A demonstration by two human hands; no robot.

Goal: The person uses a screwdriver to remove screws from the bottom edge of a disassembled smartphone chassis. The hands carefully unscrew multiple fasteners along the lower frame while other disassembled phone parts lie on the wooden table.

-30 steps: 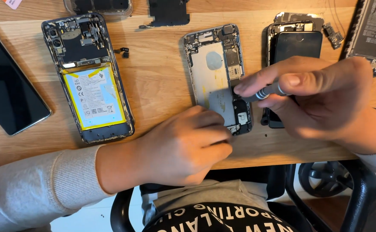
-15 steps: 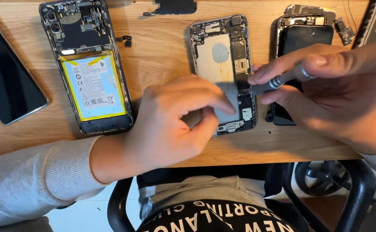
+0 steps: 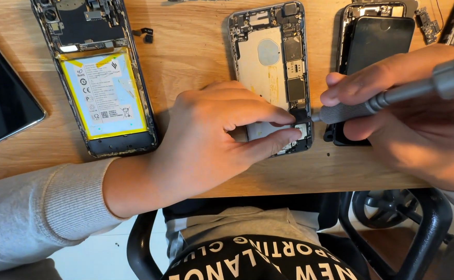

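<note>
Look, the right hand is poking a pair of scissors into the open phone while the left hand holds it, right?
Not scissors. In the head view the right hand holds a grey screwdriver, its tip at the open phone. The left hand does hold it.

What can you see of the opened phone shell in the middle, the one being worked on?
The opened phone shell lies flat on the wooden table, back down, screen and battery gone. A grey metal frame rings a pale bare bay; dark boards and shields run along its right side and top. The left hand covers its lower end, fingertips pinching there. The screwdriver in the right hand points its tip at the lower right corner.
</note>
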